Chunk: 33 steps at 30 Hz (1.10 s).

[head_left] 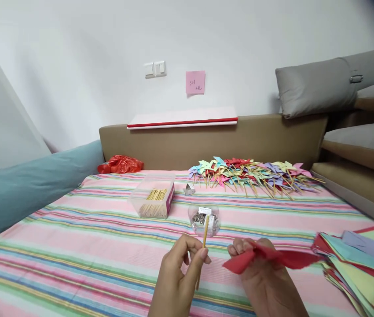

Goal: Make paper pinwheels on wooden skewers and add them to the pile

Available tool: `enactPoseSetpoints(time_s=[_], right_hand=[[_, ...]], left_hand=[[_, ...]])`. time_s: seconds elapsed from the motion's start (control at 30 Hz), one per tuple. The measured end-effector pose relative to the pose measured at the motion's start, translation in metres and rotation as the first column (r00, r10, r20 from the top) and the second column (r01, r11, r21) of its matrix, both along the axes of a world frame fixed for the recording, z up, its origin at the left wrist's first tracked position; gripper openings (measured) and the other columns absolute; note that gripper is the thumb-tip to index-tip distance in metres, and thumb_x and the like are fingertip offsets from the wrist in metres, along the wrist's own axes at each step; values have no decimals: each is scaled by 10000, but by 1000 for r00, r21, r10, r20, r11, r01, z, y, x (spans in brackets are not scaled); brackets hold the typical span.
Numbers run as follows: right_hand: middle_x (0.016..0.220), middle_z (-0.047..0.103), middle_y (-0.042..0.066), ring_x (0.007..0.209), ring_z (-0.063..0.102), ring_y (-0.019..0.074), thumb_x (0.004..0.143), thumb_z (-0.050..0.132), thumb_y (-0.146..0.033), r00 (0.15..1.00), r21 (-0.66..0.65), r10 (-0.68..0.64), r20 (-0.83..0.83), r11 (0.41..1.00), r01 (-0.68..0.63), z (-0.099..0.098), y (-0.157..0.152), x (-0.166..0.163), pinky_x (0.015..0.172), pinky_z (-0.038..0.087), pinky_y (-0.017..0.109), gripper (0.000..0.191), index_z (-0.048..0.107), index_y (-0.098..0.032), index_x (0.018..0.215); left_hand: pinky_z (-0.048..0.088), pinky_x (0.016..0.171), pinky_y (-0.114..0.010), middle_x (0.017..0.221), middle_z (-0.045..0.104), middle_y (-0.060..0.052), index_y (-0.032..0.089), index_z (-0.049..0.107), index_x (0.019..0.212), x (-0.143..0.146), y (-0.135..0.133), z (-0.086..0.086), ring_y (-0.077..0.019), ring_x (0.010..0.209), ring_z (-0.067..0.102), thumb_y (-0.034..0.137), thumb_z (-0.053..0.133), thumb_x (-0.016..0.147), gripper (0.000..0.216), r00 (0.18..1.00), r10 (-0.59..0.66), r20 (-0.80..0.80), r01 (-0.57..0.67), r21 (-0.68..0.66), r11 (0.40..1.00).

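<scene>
Pinched between the thumb and fingers of my left hand (180, 270) is a thin wooden stick (206, 231), held nearly upright. Close by on the right, my right hand (266, 281) is closed on a red paper pinwheel (292, 259), whose folds spread over the fingers and partly hide them. The stick and the red paper are apart. Just beyond the stick sits a clear round container (195, 220) of small metal pieces. Farther back stands a clear plastic box (145, 204) with many wooden sticks in it.
A heap of finished paper pinwheels (240, 171) lies at the back right. Stacked coloured paper sheets (361, 259) rest at the right edge. A red plastic bag (121, 164) is at the back left. Striped cloth (84, 259) covers the surface. Grey cushions (319, 83) are at right.
</scene>
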State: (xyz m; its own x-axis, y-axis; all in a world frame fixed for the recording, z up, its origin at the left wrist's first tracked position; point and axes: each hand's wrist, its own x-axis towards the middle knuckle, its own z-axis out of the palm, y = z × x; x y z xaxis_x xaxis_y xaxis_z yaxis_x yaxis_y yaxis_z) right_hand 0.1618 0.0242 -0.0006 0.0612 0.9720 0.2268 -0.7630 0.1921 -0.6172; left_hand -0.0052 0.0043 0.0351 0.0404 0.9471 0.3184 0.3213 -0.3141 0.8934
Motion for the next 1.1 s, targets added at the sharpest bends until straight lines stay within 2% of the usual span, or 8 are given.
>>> enactPoseSetpoints(time_s=[0.1,0.17,0.3,0.4,0.57,0.7,0.83,1.1], right_hand=[[721,762,-4,715,690,168,746,828,-459,989,304,-13,147,952,-33,3,1,6,703,579,300,130,782,-339,746],[765,772,18,757,697,186,788,790,-465,965,395,-44,259,916,-65,7,1,9,728,582,311,114,799,-352,796],[1204,710,43,1135,660,223,854,754,-349,851,415,-102,515,899,-143,14,-4,12,982,527,342,61,807,-362,881],[1386,602,21,1289,573,227,895,713,-295,813,386,-78,576,904,-186,17,-6,12,1084,464,354,122,800,-374,929],[1163,729,13,1115,673,177,895,715,-292,860,321,-40,509,936,-147,19,-9,1,859,580,243,125,788,-376,951],[1068,781,-6,1072,700,166,860,758,-265,825,346,-187,533,938,-11,26,-12,-4,895,558,222,111,796,-359,907],[990,796,-9,1011,718,172,853,764,-292,794,403,-275,542,914,41,33,-13,-6,893,561,237,81,798,-353,895],[905,778,17,950,694,182,923,677,-335,795,437,-271,543,899,8,30,-10,-11,857,574,290,107,780,-326,949]], left_hand=[[423,687,-272,746,625,2,223,653,819,-2,-2,-10,-171,702,571,400,566,955,240,996,-13,90,14,-8,1000],[437,672,-271,745,636,-3,224,663,807,-6,1,-21,-176,697,571,374,601,934,206,995,-23,100,22,17,1000],[449,686,-275,735,651,-5,225,681,787,-9,9,-42,-181,707,580,299,644,898,139,991,-43,125,28,122,992],[453,691,-280,746,657,-8,224,683,789,-7,7,-46,-180,707,583,290,629,906,145,984,-67,165,52,91,994],[468,649,-269,765,674,-24,215,687,820,-9,0,-40,-184,701,607,316,607,922,164,969,-123,213,117,40,992],[517,694,-275,847,691,-34,219,703,903,-14,0,-39,-193,767,661,260,590,939,125,967,-200,155,186,103,977],[531,712,-271,908,725,-45,222,715,951,-17,0,-39,-193,813,684,228,582,952,133,981,-182,73,171,138,976],[529,693,-262,892,753,-32,250,755,940,-17,1,-33,-181,781,686,191,611,939,156,983,-179,30,170,183,968]])
